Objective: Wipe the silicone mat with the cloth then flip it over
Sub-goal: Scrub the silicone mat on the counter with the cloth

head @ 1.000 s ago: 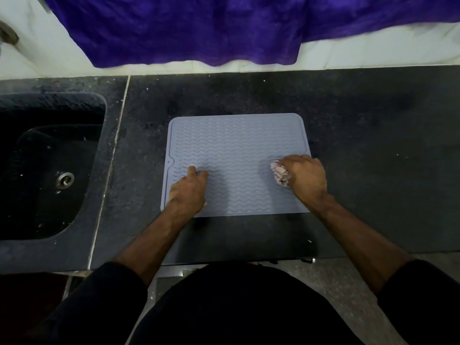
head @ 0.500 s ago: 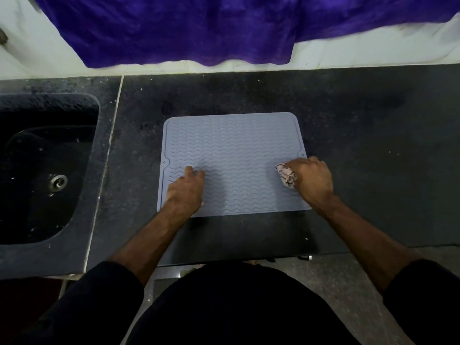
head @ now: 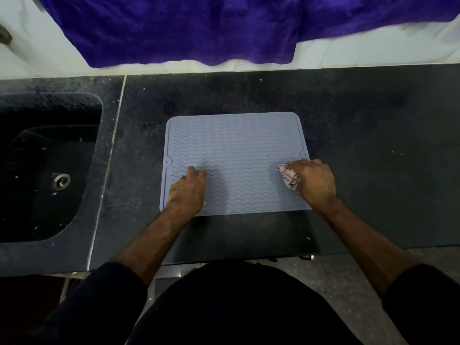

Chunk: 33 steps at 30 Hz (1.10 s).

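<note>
A pale blue-grey silicone mat [head: 236,150] with a wavy ribbed surface lies flat on the dark stone counter. My left hand [head: 188,191] presses down on the mat's near left part, fingers pointing away from me. My right hand [head: 312,181] grips a small crumpled pinkish patterned cloth [head: 288,176] at the mat's right edge, the cloth sticking out to the left of my fingers and touching the mat.
A black sink [head: 47,168] with a metal drain [head: 61,181] is set into the counter [head: 373,145] at the left. A purple fabric [head: 199,28] hangs over the white wall behind. The counter's front edge runs just before my body.
My right hand with the cloth has slid a little to the right, toward the mat's right edge. My left hand stays pressed on the same spot.
</note>
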Available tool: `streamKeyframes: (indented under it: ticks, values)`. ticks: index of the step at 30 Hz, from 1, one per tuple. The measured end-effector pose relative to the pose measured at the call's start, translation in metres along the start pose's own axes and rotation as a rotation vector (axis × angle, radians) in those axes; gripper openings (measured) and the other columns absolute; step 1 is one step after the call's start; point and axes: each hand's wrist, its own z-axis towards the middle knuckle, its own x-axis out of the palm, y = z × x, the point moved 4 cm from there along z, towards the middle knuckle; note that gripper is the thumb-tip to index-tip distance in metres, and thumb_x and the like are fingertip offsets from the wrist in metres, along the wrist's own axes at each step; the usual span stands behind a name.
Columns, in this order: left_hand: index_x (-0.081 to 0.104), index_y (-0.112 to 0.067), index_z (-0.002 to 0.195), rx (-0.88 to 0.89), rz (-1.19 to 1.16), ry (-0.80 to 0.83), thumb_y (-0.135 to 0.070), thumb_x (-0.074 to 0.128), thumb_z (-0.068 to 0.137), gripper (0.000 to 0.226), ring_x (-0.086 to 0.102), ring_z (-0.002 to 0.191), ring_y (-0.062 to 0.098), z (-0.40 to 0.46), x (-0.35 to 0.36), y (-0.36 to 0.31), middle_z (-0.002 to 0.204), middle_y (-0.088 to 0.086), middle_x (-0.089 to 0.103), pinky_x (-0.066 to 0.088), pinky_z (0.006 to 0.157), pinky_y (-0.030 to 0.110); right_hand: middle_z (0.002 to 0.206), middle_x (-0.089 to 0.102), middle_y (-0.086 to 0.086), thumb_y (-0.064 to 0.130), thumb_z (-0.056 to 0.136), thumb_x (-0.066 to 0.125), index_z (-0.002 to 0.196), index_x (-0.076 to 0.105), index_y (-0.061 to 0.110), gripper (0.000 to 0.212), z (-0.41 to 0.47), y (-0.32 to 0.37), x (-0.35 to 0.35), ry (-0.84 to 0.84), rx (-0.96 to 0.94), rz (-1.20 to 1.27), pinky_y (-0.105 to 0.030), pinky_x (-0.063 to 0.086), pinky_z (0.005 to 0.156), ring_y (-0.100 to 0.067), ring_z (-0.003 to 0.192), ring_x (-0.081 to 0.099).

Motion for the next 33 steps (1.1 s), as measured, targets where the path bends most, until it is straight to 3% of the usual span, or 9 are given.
streamKeyframes:
  ticks: [3, 10, 16, 20, 24, 27, 30, 33]
  values:
    - [0.029, -0.014, 0.142, 0.0, -0.014, 0.006, -0.027, 0.075, 0.081, 0.077, 0.055, 0.111, 0.029, 0.001, 0.002, 0.0, 0.142, 0.016, 0.031, 0.053, 0.089, 0.042, 0.1, 0.071, -0.008, 0.021, 0.078, 0.076, 0.099, 0.071, 0.015, 0.022, 0.007, -0.002, -0.001, -0.003, 0.0, 0.014, -0.039, 0.05, 0.074, -0.032, 0.085, 0.062]
    - [0.028, -0.015, 0.143, 0.004, -0.006, 0.011, -0.026, 0.075, 0.081, 0.078, 0.055, 0.111, 0.03, 0.003, 0.0, 0.0, 0.14, 0.015, 0.031, 0.053, 0.089, 0.041, 0.116, 0.068, -0.006, 0.016, 0.071, 0.08, 0.113, 0.069, 0.017, 0.043, 0.005, 0.053, 0.012, 0.07, -0.195, 0.076, -0.044, 0.048, 0.092, -0.033, 0.103, 0.061]
    - [0.029, -0.015, 0.143, -0.002, -0.021, 0.024, -0.028, 0.074, 0.082, 0.077, 0.054, 0.113, 0.032, 0.002, 0.001, 0.001, 0.141, 0.016, 0.031, 0.051, 0.092, 0.043, 0.106, 0.07, -0.009, 0.024, 0.078, 0.076, 0.105, 0.07, 0.016, 0.028, -0.002, -0.018, -0.003, 0.056, 0.008, -0.024, -0.043, 0.052, 0.083, -0.031, 0.092, 0.063]
    - [0.029, -0.015, 0.143, -0.016, -0.02, 0.021, -0.025, 0.074, 0.082, 0.077, 0.053, 0.116, 0.032, 0.003, 0.005, 0.001, 0.145, 0.017, 0.029, 0.051, 0.094, 0.045, 0.103, 0.07, -0.009, 0.022, 0.079, 0.075, 0.102, 0.071, 0.015, 0.025, 0.003, -0.009, -0.01, 0.044, -0.003, -0.002, -0.043, 0.052, 0.079, -0.031, 0.088, 0.063]
    - [0.029, -0.015, 0.143, -0.007, -0.035, 0.005, -0.026, 0.074, 0.082, 0.077, 0.053, 0.117, 0.032, 0.003, 0.005, 0.001, 0.145, 0.017, 0.029, 0.051, 0.094, 0.045, 0.122, 0.064, -0.006, 0.021, 0.081, 0.071, 0.12, 0.065, 0.018, 0.04, 0.009, 0.058, -0.002, 0.106, -0.164, 0.067, -0.042, 0.043, 0.096, -0.029, 0.109, 0.056]
    - [0.03, -0.016, 0.144, -0.001, -0.054, 0.004, -0.028, 0.074, 0.082, 0.076, 0.052, 0.118, 0.032, 0.002, 0.006, 0.002, 0.146, 0.017, 0.029, 0.051, 0.094, 0.046, 0.135, 0.055, -0.004, 0.019, 0.081, 0.07, 0.13, 0.056, 0.019, 0.051, 0.002, 0.066, 0.001, 0.186, -0.164, 0.007, -0.041, 0.035, 0.104, -0.029, 0.123, 0.047]
    - [0.03, -0.016, 0.143, 0.003, -0.065, -0.014, -0.029, 0.074, 0.082, 0.076, 0.052, 0.118, 0.031, 0.0, 0.007, 0.003, 0.146, 0.016, 0.03, 0.052, 0.093, 0.045, 0.13, 0.058, -0.006, 0.018, 0.082, 0.068, 0.126, 0.06, 0.018, 0.045, -0.005, 0.028, -0.004, 0.136, -0.083, -0.019, -0.04, 0.038, 0.097, -0.031, 0.116, 0.051]
    - [0.032, -0.014, 0.141, -0.011, -0.075, -0.035, -0.027, 0.073, 0.083, 0.072, 0.053, 0.116, 0.03, -0.004, 0.005, 0.001, 0.142, 0.014, 0.033, 0.052, 0.09, 0.044, 0.109, 0.068, -0.009, 0.021, 0.08, 0.074, 0.106, 0.07, 0.015, 0.026, -0.002, 0.009, -0.007, 0.069, -0.024, -0.054, -0.039, 0.047, 0.082, -0.033, 0.095, 0.059]
